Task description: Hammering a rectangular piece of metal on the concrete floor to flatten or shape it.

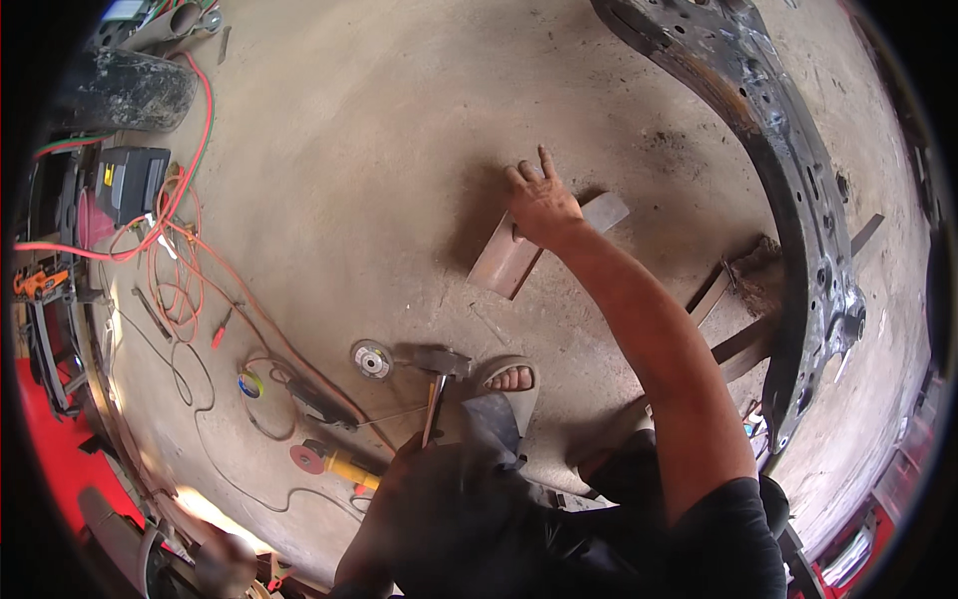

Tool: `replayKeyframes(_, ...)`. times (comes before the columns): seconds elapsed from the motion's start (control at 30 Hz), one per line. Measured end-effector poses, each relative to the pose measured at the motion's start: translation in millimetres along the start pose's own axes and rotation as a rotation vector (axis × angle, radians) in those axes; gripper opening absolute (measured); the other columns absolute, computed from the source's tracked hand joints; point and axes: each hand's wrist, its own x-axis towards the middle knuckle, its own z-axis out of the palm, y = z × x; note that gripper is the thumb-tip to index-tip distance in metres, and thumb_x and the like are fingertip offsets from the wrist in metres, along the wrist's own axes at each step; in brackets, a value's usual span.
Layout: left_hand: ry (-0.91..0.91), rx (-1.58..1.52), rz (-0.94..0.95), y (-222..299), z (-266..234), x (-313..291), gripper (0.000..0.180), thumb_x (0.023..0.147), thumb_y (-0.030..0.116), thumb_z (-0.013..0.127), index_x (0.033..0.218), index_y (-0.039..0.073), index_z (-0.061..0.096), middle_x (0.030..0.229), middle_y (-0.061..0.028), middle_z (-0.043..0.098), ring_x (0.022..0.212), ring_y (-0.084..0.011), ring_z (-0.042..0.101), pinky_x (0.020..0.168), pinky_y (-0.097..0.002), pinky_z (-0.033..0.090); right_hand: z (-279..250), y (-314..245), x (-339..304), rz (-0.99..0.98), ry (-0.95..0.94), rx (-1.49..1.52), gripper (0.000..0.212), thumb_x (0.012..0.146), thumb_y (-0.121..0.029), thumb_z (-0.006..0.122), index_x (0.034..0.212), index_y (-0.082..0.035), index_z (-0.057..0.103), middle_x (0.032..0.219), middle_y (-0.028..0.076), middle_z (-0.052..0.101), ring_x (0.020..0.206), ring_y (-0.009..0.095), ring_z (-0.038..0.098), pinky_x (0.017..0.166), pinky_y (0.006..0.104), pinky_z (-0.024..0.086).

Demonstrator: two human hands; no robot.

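Note:
My right hand (544,207) reaches out over a short, rusty brown metal channel (506,258) on the concrete floor. Its fingers are spread, with one stretched away from me, and the palm side covers the middle of the metal. A paler grey end shows beyond the wrist. Low in the view, beside my knee, my left hand (407,451) is dark and partly hidden, closed around the handle of a hammer (439,361). The hammer stands head up, near my sandalled foot (512,379).
A large, curved black metal frame part (788,150) lies along the right. Left of me are a grinding disc (371,359), a yellow angle grinder (349,471), a tape roll (249,384) and tangled red hoses (160,235). A dark box-shaped machine (132,185) stands farther left.

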Motion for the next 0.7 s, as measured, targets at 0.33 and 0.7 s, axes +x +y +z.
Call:
replayKeyframes(0.33,0.093,-0.014,-0.011,2.9,37.6,-33.2,0.044,0.099,0.028,0.057,0.134,0.003,0.051,0.11,-0.0047,0.062,0.1,-0.0148,0.058,0.083,-0.0278,0.047,-19.9,6.5,-60.6,0.324,0.171,0.478,0.03,0.091,-0.038,0.063,0.111,-0.016,0.069,0.114,0.008,0.064,0.109,0.028,0.063,0.099,0.0436,0.045)
replayKeyframes(0.7,0.268,-0.122,0.202,-19.0,35.0,-53.2,0.036,0.099,0.03,0.057,0.122,0.003,0.056,0.089,-0.0015,0.058,0.082,-0.0121,0.055,0.069,-0.03,0.045,42.9,-24.3,-47.6,0.53,0.031,0.803,0.05,0.085,-0.04,0.069,0.128,-0.015,0.06,0.116,0.016,0.067,0.112,0.034,0.062,0.095,0.0441,0.049)
